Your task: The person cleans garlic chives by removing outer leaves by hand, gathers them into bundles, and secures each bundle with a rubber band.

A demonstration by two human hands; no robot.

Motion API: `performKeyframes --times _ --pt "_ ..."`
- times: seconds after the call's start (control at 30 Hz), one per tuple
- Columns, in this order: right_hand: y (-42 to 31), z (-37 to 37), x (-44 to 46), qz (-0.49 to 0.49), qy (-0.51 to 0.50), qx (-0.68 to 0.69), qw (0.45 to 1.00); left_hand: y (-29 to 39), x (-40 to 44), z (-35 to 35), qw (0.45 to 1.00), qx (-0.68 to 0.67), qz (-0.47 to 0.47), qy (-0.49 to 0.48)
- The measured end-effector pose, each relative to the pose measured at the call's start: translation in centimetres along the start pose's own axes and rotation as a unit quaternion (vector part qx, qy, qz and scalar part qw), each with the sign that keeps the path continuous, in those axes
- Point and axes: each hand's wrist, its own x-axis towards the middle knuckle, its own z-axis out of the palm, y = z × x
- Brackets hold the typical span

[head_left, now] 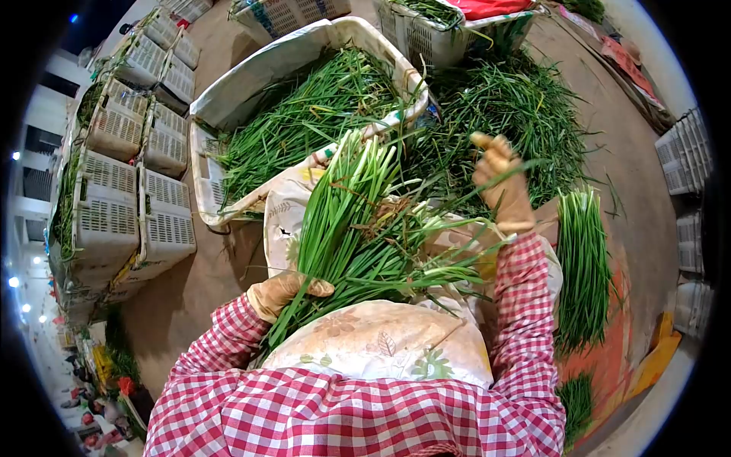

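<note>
Long green chives with pale stem ends [331, 206] lie across my lap on a flower-printed apron [381, 339]. My gloved left hand [289, 295] is closed around their lower leafy part, thumb on top. Looser, messier chives with brown dry bits [392, 209] lie over the right side of that bunch. My gloved right hand [502, 183] is raised to the right, in front of a big heap of loose green leaves [502, 114]. Motion smears its fingers, and a thin green blade passes by it; whether it is held I cannot make out.
A white crate [209, 171] full of chives stands ahead. At my right lies a neat chive bundle [584, 270], with another bundle [576, 407] nearer me. Stacked white crates [106, 194] line the left side. More crates [685, 152] stand far right.
</note>
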Motion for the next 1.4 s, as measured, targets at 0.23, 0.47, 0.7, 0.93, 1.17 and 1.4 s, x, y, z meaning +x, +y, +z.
performKeyframes --times 0.23,0.47,0.7,0.93,1.17,1.4 --pt "-11.9 -2.6 2.8 -0.329 0.423 -0.477 0.697 -2.1 2.0 -2.2 0.987 0.046 0.150 -0.035" --pt "0.4 6.6 -2.9 0.145 0.049 -0.494 0.856 -4.1 5.0 -3.5 0.868 0.292 0.401 0.000" --pt "11.6 3.7 -4.4 0.036 -0.104 -0.709 0.696 -1.8 1.7 0.2 0.987 0.089 0.126 0.049" --pt "0.3 -0.8 2.2 0.113 0.024 -0.605 0.788 -5.3 3.4 -3.1 0.969 -0.050 0.244 -0.001" --pt "-7.9 -3.0 5.7 -0.020 0.299 -0.500 0.812 -4.9 2.9 -1.4 0.958 -0.100 0.268 0.032" --pt "-4.9 -1.6 2.4 0.050 0.173 -0.792 0.584 -5.0 3.0 -1.4 0.961 -0.090 0.260 0.014"
